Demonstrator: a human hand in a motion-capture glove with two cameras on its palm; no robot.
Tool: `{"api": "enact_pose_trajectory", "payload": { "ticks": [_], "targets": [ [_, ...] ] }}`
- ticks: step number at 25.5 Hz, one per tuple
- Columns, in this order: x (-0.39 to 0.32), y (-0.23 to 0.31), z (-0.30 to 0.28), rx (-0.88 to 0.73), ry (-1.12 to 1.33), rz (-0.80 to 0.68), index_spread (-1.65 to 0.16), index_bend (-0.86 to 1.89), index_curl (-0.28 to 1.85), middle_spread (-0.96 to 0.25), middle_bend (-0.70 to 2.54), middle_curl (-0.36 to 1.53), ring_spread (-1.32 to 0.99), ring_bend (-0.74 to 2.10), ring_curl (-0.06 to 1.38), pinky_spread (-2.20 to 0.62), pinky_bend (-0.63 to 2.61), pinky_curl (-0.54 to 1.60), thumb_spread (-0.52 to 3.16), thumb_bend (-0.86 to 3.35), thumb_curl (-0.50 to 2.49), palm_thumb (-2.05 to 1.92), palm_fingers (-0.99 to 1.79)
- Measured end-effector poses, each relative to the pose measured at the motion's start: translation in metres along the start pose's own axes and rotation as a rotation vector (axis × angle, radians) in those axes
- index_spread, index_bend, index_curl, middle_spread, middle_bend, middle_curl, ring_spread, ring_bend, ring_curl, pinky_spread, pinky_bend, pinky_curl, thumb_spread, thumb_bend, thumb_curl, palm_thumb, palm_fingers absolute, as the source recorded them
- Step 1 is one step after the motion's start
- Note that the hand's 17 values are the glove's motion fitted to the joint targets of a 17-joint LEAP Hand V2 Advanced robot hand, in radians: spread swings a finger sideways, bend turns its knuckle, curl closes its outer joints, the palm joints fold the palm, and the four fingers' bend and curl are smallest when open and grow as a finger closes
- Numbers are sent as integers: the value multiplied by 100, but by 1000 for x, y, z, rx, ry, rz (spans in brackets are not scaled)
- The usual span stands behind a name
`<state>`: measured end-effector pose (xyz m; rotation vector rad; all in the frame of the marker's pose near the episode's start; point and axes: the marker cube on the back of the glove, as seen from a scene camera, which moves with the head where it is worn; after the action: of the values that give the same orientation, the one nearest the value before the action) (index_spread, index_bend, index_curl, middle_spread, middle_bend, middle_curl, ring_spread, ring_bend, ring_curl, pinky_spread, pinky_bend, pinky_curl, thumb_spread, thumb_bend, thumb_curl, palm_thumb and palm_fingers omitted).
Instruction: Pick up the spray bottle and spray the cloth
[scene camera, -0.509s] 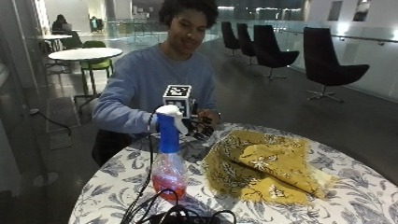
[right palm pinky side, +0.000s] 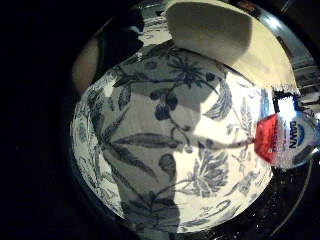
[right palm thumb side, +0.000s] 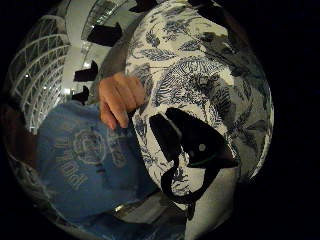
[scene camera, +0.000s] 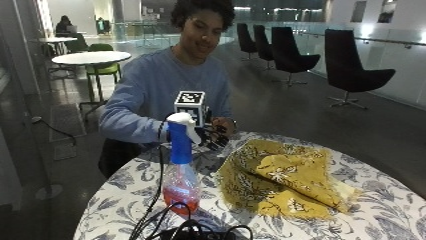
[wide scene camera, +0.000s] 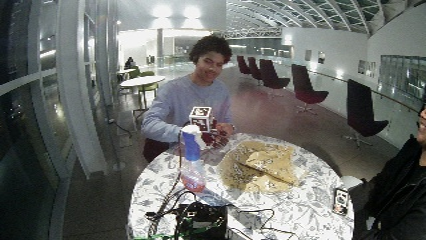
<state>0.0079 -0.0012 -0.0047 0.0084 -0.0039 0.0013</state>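
Observation:
The spray bottle (scene camera: 181, 170) stands upright on the flowered table (scene camera: 373, 210), with a white trigger head, a blue neck and red liquid in its base. It also shows beside the cloth, as the spray bottle (right palm pinky side: 286, 142). A crumpled yellow cloth (scene camera: 286, 175) lies to the bottle's right. My gloved right hand (scene camera: 214, 136) hovers over the table's far edge, behind the bottle and apart from it, fingers relaxed and holding nothing. The person's bare left hand (right palm thumb side: 117, 100) rests at the table edge next to it.
A bundle of black cables (scene camera: 193, 230) and a black box (wide scene camera: 200, 220) lie at the table's near edge, in front of the bottle. A phone (wide scene camera: 341, 200) sits near the right rim.

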Motion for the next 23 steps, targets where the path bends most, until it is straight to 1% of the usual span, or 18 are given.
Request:
{"api": "enact_pose_trajectory", "payload": {
  "ticks": [6, 12, 17, 23],
  "targets": [
    [5, 15, -11, 61, -46, 7, -40, 15, 20, -1, 30, 23, 5, 30, 19, 22, 32, 22, 102, 15, 15, 44, 47],
    [17, 44, -25, 149, -152, 76, -40, 14, 22, -2, 29, 26, 4, 34, 21, 22, 32, 25, 106, 12, 17, 47, 51],
    [36, 73, -40, 247, -317, 148, -40, 13, 22, -2, 29, 28, 3, 34, 23, 21, 33, 27, 107, 9, 18, 49, 52],
    [55, 102, -56, 379, -556, 200, -40, 12, 23, -3, 28, 30, 3, 34, 25, 21, 34, 29, 108, 5, 20, 51, 51]
  ]
}}
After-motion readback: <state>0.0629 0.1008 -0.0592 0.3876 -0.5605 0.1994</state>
